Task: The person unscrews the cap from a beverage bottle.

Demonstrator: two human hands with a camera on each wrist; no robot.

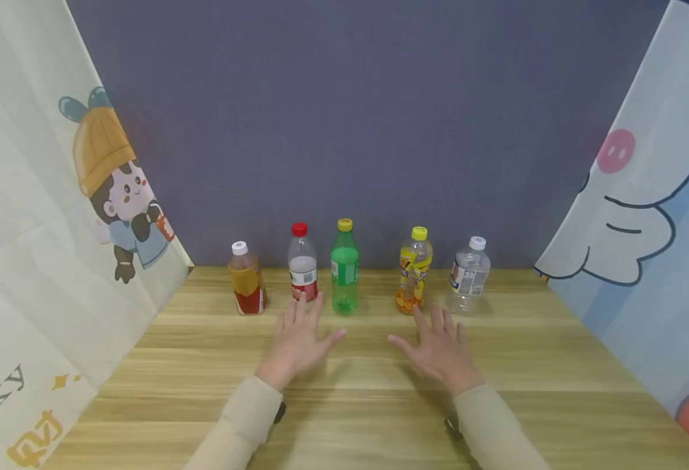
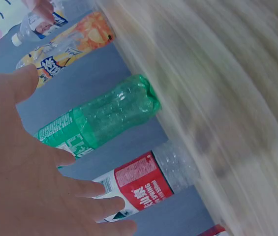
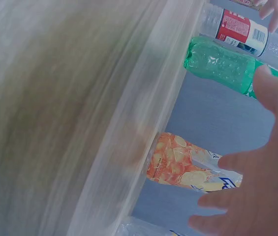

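Note:
Both hands hover over the wooden table with fingers spread, holding nothing. My left hand (image 1: 298, 343) points toward a clear bottle with a red cap and red-and-white label (image 1: 303, 267); its fingertips overlap the bottle's base in the head view. Just right of that stands a green bottle with a yellow cap (image 1: 345, 271). My right hand (image 1: 440, 346) is nearest a yellow-capped bottle with an orange fruit print (image 1: 415, 274). To its right is a clear bottle with a white cap (image 1: 469, 274). A white-capped bottle with amber and red coloring (image 1: 247, 281) stands at the far left.
The bottles stand in a row near the back of the wooden table (image 1: 356, 405), before a dark blue-grey backdrop (image 1: 368, 117). Cartoon-printed cloths hang on the left (image 1: 27, 196) and right (image 1: 644, 228). A dark strap piece (image 1: 452, 427) shows by the right sleeve.

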